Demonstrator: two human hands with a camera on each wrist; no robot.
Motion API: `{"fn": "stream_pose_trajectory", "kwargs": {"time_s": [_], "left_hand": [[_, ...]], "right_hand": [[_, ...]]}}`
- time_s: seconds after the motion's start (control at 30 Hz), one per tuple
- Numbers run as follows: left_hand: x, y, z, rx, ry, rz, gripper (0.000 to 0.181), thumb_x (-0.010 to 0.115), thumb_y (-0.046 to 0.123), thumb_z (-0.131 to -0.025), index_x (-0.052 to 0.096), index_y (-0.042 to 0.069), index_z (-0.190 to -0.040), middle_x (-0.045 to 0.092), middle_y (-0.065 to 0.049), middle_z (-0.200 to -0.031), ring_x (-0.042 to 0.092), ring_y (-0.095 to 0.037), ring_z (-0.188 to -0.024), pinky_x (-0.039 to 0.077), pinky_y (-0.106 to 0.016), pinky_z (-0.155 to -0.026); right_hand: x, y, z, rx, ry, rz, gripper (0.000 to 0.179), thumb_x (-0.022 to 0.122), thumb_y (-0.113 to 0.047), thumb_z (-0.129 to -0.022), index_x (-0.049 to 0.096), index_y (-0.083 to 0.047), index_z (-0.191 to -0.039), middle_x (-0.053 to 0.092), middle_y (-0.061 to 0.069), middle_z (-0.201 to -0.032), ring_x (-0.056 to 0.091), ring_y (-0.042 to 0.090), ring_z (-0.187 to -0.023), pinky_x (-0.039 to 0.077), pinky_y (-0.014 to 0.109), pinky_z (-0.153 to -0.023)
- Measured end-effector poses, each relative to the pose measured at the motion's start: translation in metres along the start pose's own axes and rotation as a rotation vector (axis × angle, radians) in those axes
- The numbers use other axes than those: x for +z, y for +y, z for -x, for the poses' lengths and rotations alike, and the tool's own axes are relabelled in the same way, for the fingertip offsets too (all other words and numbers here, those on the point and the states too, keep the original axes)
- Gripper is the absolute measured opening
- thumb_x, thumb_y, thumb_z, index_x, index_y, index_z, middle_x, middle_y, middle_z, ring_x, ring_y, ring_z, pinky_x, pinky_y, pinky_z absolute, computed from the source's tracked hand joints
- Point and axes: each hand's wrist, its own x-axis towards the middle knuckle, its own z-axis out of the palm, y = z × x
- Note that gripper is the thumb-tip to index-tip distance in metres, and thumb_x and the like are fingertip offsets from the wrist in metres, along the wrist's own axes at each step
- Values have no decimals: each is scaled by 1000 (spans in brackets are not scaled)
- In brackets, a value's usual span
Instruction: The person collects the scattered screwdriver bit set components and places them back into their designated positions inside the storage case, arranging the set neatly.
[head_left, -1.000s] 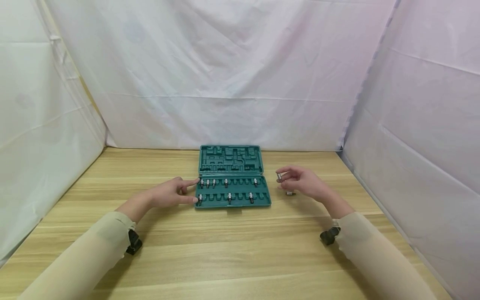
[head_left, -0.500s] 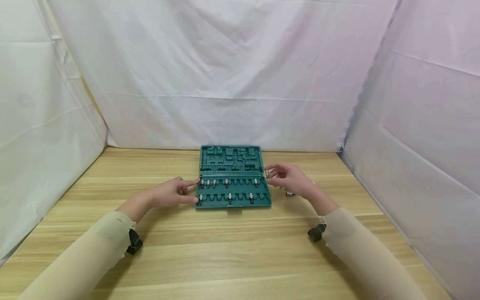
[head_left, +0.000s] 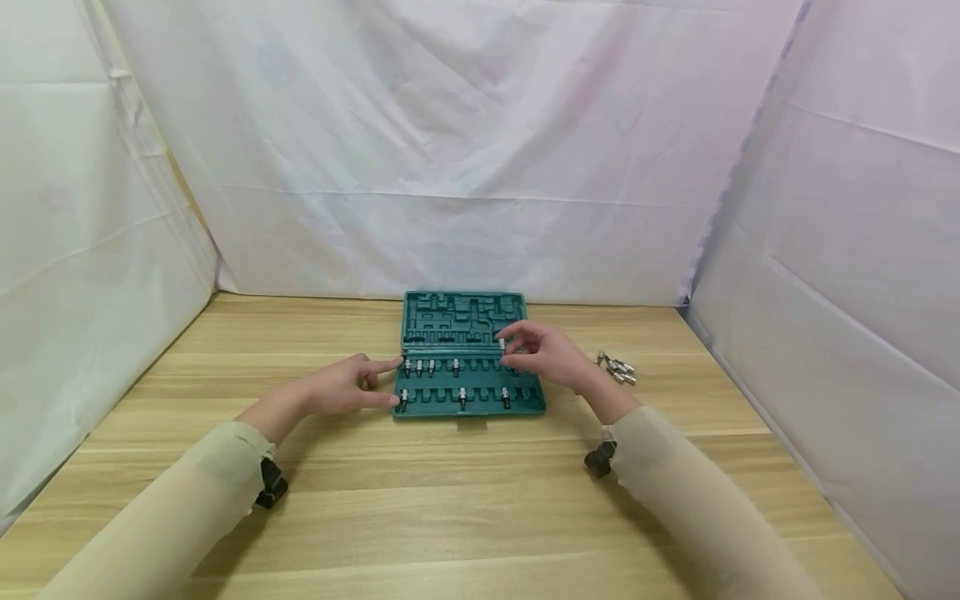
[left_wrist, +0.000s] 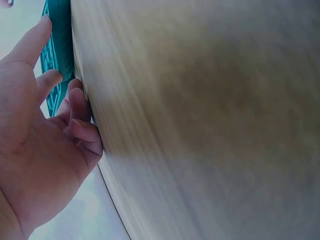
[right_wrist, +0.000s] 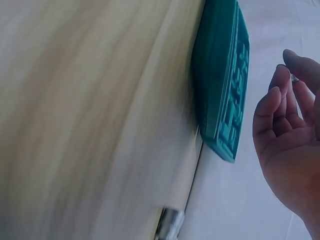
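Pinching silver bit (head_left: 502, 343) at fingertips of right hand (head_left: 547, 354), held above right part of open green case (head_left: 480, 382), left of loose bits (head_left: 618, 368). Touching case's left edge with left hand (head_left: 345, 387), thumb and forefinger spread wide.

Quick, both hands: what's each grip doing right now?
Left hand: open, touching the left edge of the green case.
Right hand: closed, holding a small silver bit over the case.
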Motion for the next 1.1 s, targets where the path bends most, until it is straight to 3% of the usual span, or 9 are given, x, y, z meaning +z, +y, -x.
{"fn": "stream_pose_trajectory", "kwargs": {"time_s": [0.17,0.7,1.1], "left_hand": [[0,-1,0,-6,-2,1,87,77,48,-103,35,18,-173,52,-11,-109,47,-23,-94,42,-38,-78],[0,-1,1,-12,5,-2,87,77,50,-103,35,20,-173,51,-11,-109,47,-23,-94,42,-37,-78],[0,1,0,-4,-3,-12,87,76,50,-103,34,18,-173,51,-10,-108,46,-23,-93,41,-36,-76]], "right_hand": [[9,-2,-11,-18,9,18,47,79,-19,-104,66,-7,-148,77,7,-118,73,18,-95,58,36,-81],[31,-13,-35,-19,-5,31,44,75,-19,-107,65,-10,-149,78,8,-122,75,21,-104,63,41,-90],[41,-16,-48,-8,-37,66,42,77,-23,-106,68,-12,-146,77,6,-118,72,18,-98,59,38,-83]]}}
